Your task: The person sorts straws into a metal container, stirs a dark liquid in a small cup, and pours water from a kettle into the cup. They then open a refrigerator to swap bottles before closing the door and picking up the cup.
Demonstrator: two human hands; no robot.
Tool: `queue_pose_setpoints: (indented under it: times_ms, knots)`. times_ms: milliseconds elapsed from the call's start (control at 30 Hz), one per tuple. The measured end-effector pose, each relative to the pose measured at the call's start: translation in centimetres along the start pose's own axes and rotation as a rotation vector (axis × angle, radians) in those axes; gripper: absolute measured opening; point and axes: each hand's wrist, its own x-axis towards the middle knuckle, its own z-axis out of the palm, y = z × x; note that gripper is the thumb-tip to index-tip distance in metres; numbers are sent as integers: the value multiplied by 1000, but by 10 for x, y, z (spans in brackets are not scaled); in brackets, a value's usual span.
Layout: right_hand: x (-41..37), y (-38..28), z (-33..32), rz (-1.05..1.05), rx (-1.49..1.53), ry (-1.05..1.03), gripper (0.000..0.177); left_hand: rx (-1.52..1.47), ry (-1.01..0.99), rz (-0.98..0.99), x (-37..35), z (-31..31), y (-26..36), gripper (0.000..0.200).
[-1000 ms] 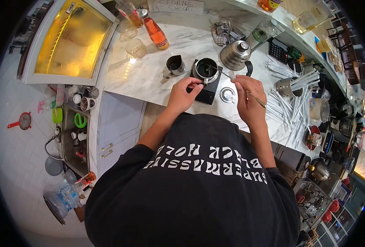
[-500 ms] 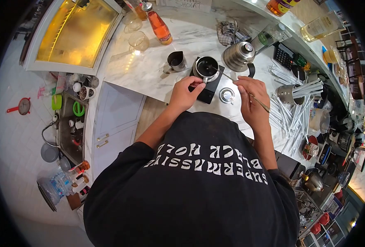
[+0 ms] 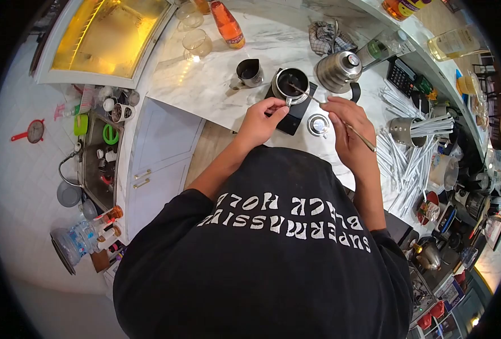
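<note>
On a black scale [image 3: 290,125] stands a small round metal cup [image 3: 291,85] with dark contents. My left hand [image 3: 262,120] pinches the cup's small handle on the side facing me. My right hand [image 3: 352,130] is closed around a long thin spoon [image 3: 361,137], whose far end reaches down into the cup. Between the hands, a round metal lid [image 3: 318,125] with a knob lies on the counter beside the scale. A small metal pitcher [image 3: 250,73] is left of the cup, and a steel gooseneck kettle [image 3: 341,70] sits to its right.
A bottle of orange drink [image 3: 228,25] and a glass [image 3: 197,45] stand on the marble counter [image 3: 165,79] at the back left. A checked cloth [image 3: 327,39] lies behind the kettle. Loose white straws [image 3: 406,169] and a metal straw holder [image 3: 404,131] are at right.
The spoon has shifted slightly, its end now more toward the middle of the cup. The whole view has moved a little, and the left hand still holds the cup's handle.
</note>
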Motion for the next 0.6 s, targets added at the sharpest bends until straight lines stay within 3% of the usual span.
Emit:
queue_pose_setpoints:
  times_ms: [600]
  knots:
    - [5,-8,-16,37,99,-86,11,59,-18,-1,-1,4,9,21]
